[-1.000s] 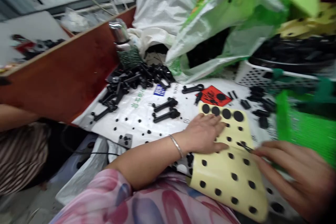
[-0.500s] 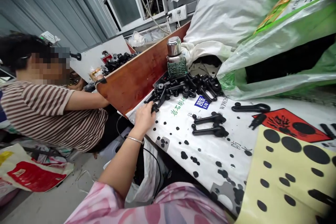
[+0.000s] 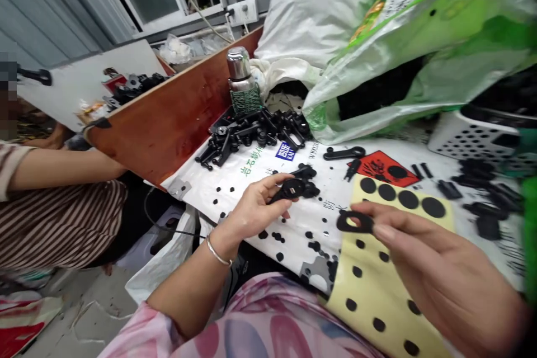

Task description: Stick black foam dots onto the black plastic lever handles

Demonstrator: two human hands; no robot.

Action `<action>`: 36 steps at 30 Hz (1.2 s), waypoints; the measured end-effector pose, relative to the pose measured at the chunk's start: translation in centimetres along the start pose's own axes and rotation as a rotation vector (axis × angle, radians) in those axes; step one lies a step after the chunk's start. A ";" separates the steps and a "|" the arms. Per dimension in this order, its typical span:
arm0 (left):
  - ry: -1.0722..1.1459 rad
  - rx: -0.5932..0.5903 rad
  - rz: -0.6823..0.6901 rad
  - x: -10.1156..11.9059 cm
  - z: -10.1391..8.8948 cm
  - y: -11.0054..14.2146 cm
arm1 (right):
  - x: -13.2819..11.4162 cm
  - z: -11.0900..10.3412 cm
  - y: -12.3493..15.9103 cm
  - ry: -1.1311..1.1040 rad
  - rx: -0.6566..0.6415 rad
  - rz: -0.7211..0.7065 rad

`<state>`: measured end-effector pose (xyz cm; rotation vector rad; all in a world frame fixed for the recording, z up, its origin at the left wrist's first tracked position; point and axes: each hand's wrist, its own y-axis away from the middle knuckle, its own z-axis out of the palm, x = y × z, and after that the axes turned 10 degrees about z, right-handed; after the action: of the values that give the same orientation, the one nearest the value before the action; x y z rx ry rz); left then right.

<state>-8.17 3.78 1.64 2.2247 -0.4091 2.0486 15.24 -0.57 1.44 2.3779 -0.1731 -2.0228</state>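
My left hand (image 3: 247, 210) is closed around a black plastic arm piece (image 3: 292, 189) with a round, disc-like head facing up. Between thumb and fingertips, my right hand (image 3: 440, 268) pinches a flat black piece with an oval hole (image 3: 366, 225), a short way to the right of the arm piece and apart from it. Under the right hand lies a yellow backing sheet (image 3: 403, 279) with black round dots. More black arm pieces (image 3: 309, 172) lie just behind the left hand, partly covered by it. Farther back is a heap of similar black arms (image 3: 255, 128).
A steel flask (image 3: 238, 64) in a green net stands behind the heap, by a reddish wooden board (image 3: 168, 117). Plastic bags (image 3: 377, 84) and a white perforated basket (image 3: 465, 137) fill the back right. Another person's arm (image 3: 71, 166) is beyond the board.
The view has swung right. My left hand has come away from the heap with a black arm piece in it. My right hand has entered, holding the flat black piece.
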 end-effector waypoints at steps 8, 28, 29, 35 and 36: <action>0.176 -0.141 -0.100 0.5 5.9 -0.7 | -2.1 0.8 -0.7 -0.453 -0.060 0.317; 0.077 -0.171 -0.047 -0.2 6.2 -0.8 | -1.0 0.5 -0.8 -0.439 -0.052 0.352; 0.078 -0.172 -0.034 -0.4 6.2 -0.8 | -1.0 0.5 -0.7 -0.434 -0.050 0.350; 0.098 -0.196 -0.028 -0.6 6.1 -0.7 | -1.1 0.5 -0.4 -0.423 -0.044 0.333; 0.099 -0.202 -0.028 -0.5 6.1 -0.7 | -1.1 0.6 -0.4 -0.427 -0.051 0.334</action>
<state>-2.11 2.99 0.64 1.9934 -0.5455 1.9948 14.55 -0.02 2.38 1.7127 -0.4781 -2.2885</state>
